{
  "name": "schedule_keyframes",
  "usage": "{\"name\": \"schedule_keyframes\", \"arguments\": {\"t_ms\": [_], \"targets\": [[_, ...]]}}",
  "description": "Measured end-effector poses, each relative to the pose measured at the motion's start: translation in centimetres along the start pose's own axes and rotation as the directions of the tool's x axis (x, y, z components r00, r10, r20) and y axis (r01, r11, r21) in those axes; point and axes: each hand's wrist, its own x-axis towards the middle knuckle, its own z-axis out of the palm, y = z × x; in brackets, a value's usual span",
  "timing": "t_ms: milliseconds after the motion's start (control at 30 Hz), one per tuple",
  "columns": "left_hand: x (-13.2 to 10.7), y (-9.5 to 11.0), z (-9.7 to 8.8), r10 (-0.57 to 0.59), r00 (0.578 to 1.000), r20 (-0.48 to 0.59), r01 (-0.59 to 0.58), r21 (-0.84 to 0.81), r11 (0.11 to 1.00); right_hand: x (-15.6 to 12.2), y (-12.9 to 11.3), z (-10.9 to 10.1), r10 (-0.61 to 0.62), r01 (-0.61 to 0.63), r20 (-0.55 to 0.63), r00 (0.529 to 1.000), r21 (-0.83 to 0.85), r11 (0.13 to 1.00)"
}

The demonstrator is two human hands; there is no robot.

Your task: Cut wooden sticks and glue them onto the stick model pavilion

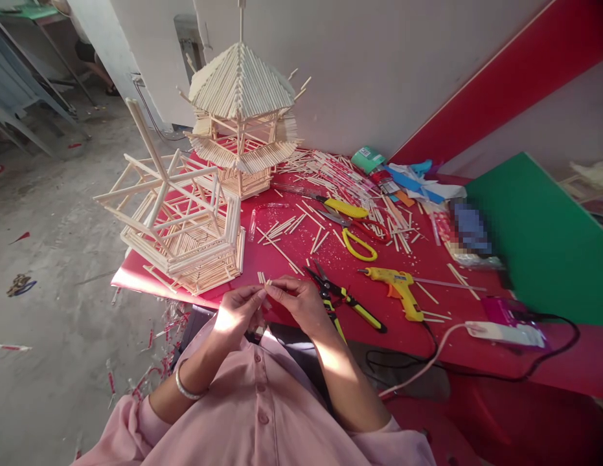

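My left hand [238, 312] and my right hand [297, 302] meet at the near edge of the red table [427, 259]. Both pinch a few short wooden sticks [263, 280] between their fingertips, the stick ends pointing up. A silver bangle circles my left wrist. Just beyond my hands stands an open hexagonal stick frame [182, 223]. Behind it rises a finished stick pavilion with a peaked roof [240, 113]. Black-and-yellow cutters [342, 299] lie right beside my right hand.
A yellow glue gun [398, 288] lies to the right, with its cord trailing to a white power strip [505, 333]. Yellow-handled scissors [352, 226] sit among several loose sticks. A green board [539, 233] leans at the right. Stick scraps litter the concrete floor on the left.
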Motion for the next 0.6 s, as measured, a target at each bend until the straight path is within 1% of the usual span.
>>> {"name": "schedule_keyframes", "arguments": {"t_ms": [167, 300, 467, 600], "targets": [[-0.1, 0.1, 0.0, -0.005, 1.0, 0.004, 0.005, -0.007, 1.0, 0.0, 0.3, 0.1, -0.025, 0.025, -0.043, 0.999, -0.014, 1.0], [-0.2, 0.3, -0.1, -0.013, 1.0, 0.027, 0.013, -0.022, 1.0, 0.0, 0.5, 0.3, -0.047, 0.047, -0.062, 0.997, -0.007, 0.999], [-0.3, 0.4, -0.1, -0.021, 0.999, 0.027, 0.023, -0.043, 0.999, 0.0, 1.1, 0.5, -0.02, 0.026, -0.074, 0.997, 0.079, 0.997], [-0.3, 0.4, 0.1, -0.03, 1.0, -0.004, 0.03, -0.02, 0.999, 0.0, 1.6, 0.7, 0.015, -0.004, -0.071, 0.997, 0.155, 0.988]]}}
